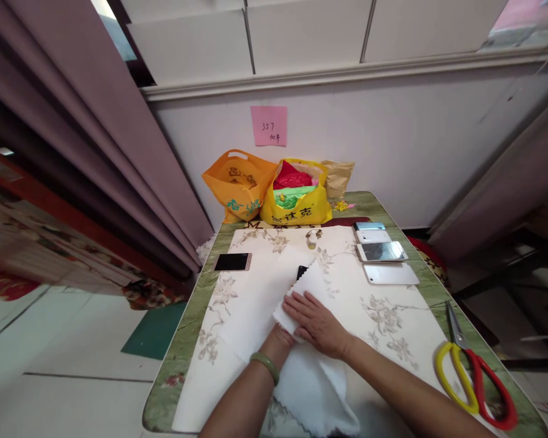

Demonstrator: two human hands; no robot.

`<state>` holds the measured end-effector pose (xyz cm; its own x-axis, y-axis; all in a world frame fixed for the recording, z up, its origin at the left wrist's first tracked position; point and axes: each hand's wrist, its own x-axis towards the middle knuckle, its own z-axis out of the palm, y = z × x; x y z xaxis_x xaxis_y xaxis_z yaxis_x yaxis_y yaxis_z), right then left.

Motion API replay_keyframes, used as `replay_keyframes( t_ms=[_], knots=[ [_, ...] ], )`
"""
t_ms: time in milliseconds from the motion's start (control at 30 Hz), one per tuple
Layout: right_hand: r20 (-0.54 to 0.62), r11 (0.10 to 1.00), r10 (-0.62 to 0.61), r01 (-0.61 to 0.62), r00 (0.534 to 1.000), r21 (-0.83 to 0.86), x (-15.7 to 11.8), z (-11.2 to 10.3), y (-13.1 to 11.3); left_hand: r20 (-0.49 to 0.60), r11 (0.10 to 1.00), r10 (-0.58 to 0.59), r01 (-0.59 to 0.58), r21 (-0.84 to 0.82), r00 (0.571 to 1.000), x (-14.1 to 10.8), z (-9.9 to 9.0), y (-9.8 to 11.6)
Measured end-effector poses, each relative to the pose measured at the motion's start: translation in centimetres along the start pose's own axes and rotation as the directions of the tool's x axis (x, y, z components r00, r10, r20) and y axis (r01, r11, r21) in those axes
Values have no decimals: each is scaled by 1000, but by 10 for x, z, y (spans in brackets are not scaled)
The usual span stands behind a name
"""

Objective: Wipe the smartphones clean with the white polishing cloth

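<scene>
A white cloth with zigzag-cut edges hangs over the middle of the table and drapes toward me. My right hand lies on its folded upper part with the fingers stretched out flat and the palm down. Beneath that fold goes my left hand, so its fingers are hidden; a green bangle circles that wrist. The dark corner of what looks like a phone pokes out past the cloth's top edge, just beyond my right fingertips. Whether my left hand grips it does not show.
Several phones lie in a column at the right, and one phone at the left. Big scissors rest at the right edge. A small bottle, an orange bag and a yellow bag stand toward the wall.
</scene>
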<state>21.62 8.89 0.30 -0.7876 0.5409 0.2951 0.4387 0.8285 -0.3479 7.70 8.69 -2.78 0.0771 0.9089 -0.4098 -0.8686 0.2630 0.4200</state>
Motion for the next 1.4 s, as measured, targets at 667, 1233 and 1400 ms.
replay_keyframes(
  t_ms=[667, 1233, 1400],
  knots=[
    [-89, 922, 260, -275, 961, -273, -24, 9, -15, 91, 969, -247, 247, 8, 965, -4, 25, 3],
    [-218, 832, 464, -507, 859, -227, -9, 10, 4, 153, 971, -237, 237, 22, 959, -2, 25, 0],
    [-15, 961, 195, -194, 981, -199, -20, 6, -10, 64, 957, -289, 291, -16, 955, 2, 16, 0]
  ],
)
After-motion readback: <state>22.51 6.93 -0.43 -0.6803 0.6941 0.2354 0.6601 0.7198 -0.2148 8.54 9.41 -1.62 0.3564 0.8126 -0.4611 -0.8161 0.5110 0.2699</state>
